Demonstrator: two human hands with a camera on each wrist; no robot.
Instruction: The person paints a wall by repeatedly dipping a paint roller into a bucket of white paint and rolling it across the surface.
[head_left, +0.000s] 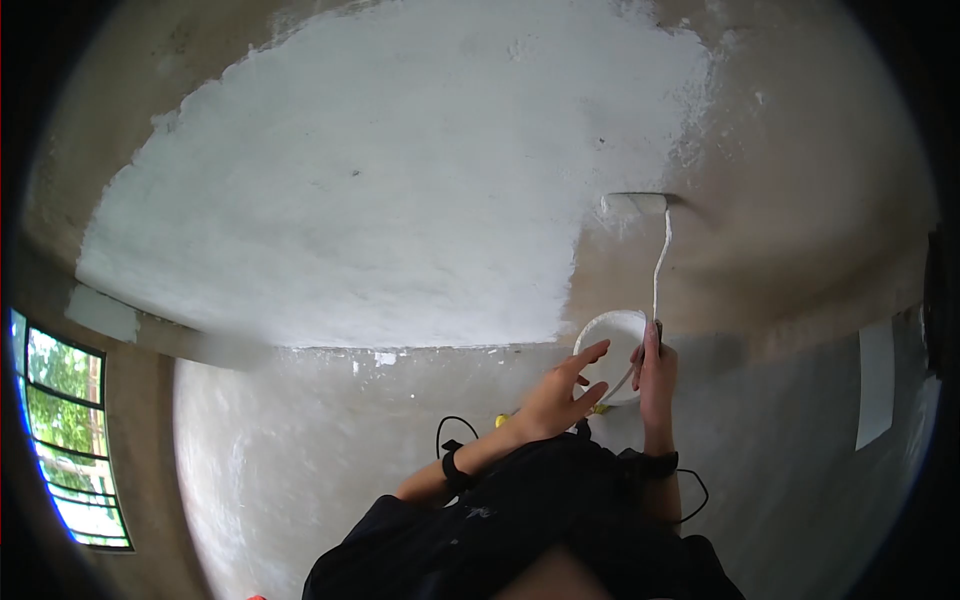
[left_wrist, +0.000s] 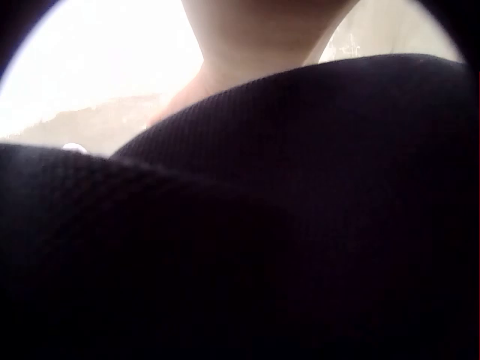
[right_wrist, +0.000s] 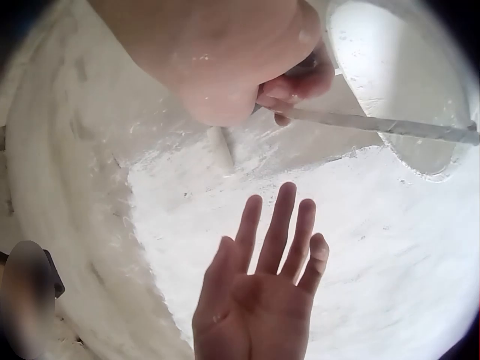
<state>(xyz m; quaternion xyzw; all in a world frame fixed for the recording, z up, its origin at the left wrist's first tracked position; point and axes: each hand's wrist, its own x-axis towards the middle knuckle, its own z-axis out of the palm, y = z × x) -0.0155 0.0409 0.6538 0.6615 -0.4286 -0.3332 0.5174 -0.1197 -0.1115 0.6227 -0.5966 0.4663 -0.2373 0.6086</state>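
In the head view my right hand (head_left: 656, 385) grips the handle of a paint roller, its thin white-coated frame running up to the roller (head_left: 635, 203) at the wall. A pale narrow strip (right_wrist: 375, 124) extends from the fingers of that hand across a white bucket (head_left: 591, 335). My left hand (head_left: 556, 402) is held beside the bucket, fingers spread and holding nothing; the right wrist view shows its open palm. Dark cloth (left_wrist: 300, 187) fills most of the left wrist view and hides the left hand there.
White paint (head_left: 380, 190) covers a broad patch of the wall, with bare brownish plaster (head_left: 800, 200) to its right. Below it lies the grey floor (head_left: 280, 450). A barred window (head_left: 70, 430) is at the left, and a pale panel (head_left: 876, 385) stands at the right.
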